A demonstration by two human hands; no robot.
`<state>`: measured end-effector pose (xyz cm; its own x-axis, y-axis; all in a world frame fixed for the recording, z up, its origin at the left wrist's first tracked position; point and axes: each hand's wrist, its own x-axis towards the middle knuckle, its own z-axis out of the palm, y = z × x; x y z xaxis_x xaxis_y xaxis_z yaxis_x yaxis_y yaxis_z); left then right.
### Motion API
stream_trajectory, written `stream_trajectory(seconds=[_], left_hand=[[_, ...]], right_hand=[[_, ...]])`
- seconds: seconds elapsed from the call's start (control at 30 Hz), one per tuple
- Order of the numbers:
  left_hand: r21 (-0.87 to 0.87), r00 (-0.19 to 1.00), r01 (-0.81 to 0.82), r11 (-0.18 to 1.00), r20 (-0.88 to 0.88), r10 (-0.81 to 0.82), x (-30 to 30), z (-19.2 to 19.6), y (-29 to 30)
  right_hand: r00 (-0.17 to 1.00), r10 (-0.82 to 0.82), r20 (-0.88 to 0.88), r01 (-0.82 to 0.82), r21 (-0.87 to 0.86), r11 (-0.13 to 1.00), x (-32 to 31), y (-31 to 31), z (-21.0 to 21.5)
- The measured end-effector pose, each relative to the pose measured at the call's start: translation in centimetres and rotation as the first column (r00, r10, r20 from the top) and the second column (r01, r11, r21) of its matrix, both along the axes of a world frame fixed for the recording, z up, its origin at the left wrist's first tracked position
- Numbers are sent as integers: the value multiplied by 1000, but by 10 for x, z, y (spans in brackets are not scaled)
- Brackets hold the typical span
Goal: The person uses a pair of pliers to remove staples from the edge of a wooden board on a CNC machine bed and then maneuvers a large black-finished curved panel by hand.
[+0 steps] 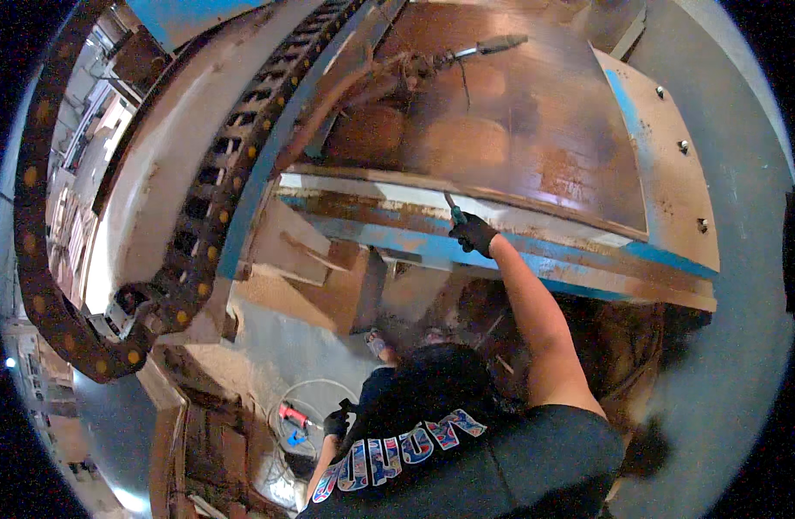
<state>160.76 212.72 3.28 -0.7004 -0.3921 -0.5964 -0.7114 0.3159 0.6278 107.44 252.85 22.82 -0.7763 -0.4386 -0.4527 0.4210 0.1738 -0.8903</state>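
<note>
My right hand (473, 233), in a dark glove, is extended forward with the arm almost straight. It is closed around the handle of a slim hand tool (452, 208), whose tip points up and away from me. The tip sits at the pale strip along the near edge of the large rusty steel plate (510, 121); I cannot tell whether it actually touches the metal. Just below my right hand runs a beam (588, 259) with worn blue paint and rust.

My left hand (336, 423), also gloved, hangs low beside my body, near my dark printed shirt (467, 458). The fingers look curled, but I cannot tell whether they hold anything.

On the far side of the plate lies a long grey tool with a hose (493, 45), well apart from both hands. A black cable chain with yellow rivets (216, 208) curves along the left of the machine. On the floor below my left hand lies a white hoop (281, 406) around small red and blue items.
</note>
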Motion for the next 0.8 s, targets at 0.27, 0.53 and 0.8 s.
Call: stream_trajectory(seconds=[0.27,0.53,0.8], left_hand=[[-162,973,231,959,27,-229,37,1,6],[-194,963,238,952,-79,-257,-15,13,-32],[-219,926,323,921,-128,-355,-44,12,-62]], right_hand=[[994,5,-111,19,216,976,23,23,-49],[961,176,-213,64,791,609,62,24,6],[910,137,-392,385,920,71,90,31,-19]])
